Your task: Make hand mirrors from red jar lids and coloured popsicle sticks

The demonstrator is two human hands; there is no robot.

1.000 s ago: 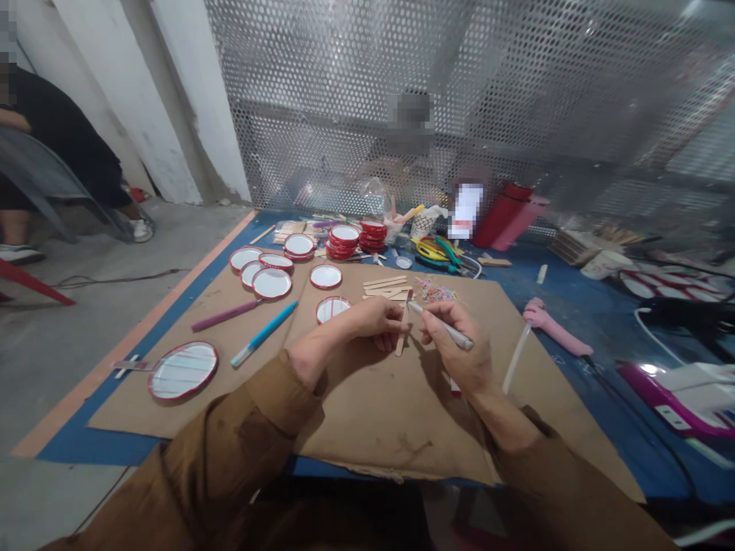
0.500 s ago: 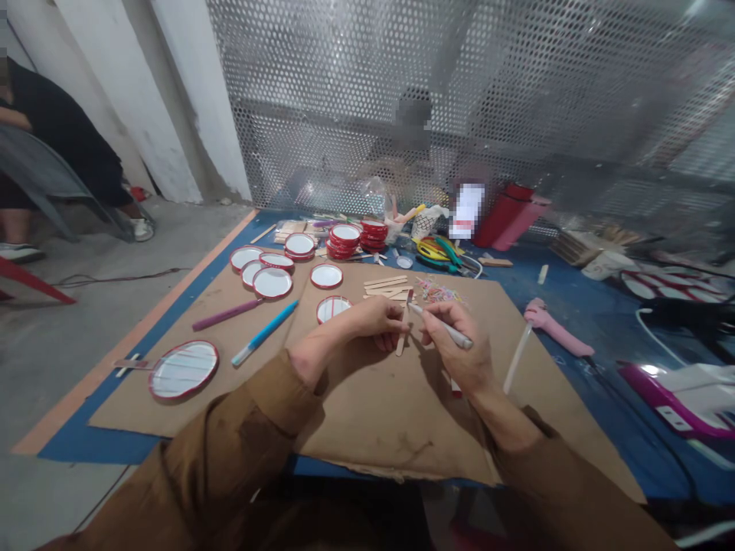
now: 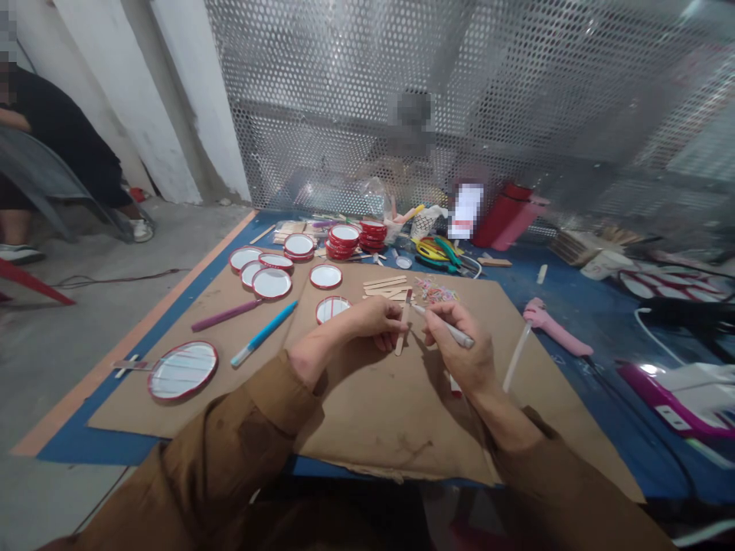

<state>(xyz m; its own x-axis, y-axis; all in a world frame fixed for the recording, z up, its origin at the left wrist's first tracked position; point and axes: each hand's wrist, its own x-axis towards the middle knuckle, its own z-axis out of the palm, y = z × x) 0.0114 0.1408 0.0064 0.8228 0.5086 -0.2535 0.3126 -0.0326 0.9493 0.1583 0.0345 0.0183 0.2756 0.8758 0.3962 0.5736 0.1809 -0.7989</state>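
My left hand (image 3: 367, 323) rests on the brown cardboard (image 3: 367, 413) with its fingers closed on a wooden craft stick (image 3: 403, 331) that lies flat and points away from me. My right hand (image 3: 462, 344) grips a white marker pen (image 3: 448, 327); its tip is at the far end of the stick, right beside it. A small pile of more wooden sticks (image 3: 386, 286) lies just beyond my hands. A red-rimmed round lid (image 3: 331, 308) sits to the left of my left hand.
Several red-rimmed lids (image 3: 271, 282) and a larger one with a handle (image 3: 182, 370) lie at the left, with a purple pen (image 3: 225, 314) and a blue pen (image 3: 264, 334). A pink glue gun (image 3: 552, 325), scissors (image 3: 436, 252) and a red container (image 3: 508, 216) are behind. A seated person (image 3: 51, 145) is far left.
The marker tip has shifted slightly to the right along the far end of the stick. My left hand has stayed on the stick.
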